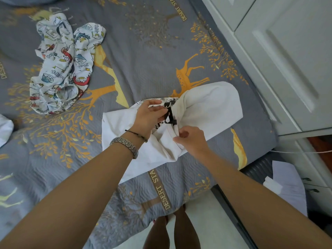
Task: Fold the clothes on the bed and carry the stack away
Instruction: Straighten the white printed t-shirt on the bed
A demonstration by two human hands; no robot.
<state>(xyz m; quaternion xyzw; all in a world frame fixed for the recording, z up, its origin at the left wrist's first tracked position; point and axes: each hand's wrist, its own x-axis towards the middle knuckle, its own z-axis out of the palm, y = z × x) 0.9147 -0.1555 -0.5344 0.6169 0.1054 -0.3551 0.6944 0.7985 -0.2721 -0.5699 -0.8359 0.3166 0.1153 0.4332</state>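
Head view: both arms reach forward over the bed (143,56). The left hand (148,116) pinches the white garment (212,108) near its black strap (170,115); the right hand (191,139) grips a fold. One patterned garment (62,69) lies crumpled, well apart to the left.

A bed (147,56) fills most of the view, covered by a grey quilted bedspread (125,72) printed with orange trees and deer and the words "DESERT STAR". Along its right edge stands a white wardrobe (287,60) with panelled doors. At the bed's near right corner lies a dark ribbed mat (258,169), with white papers (289,187) beside it. Pale floor (203,212) shows past the bed's near edge. A thin white cable (301,151) runs across the right side. Light is soft and even.
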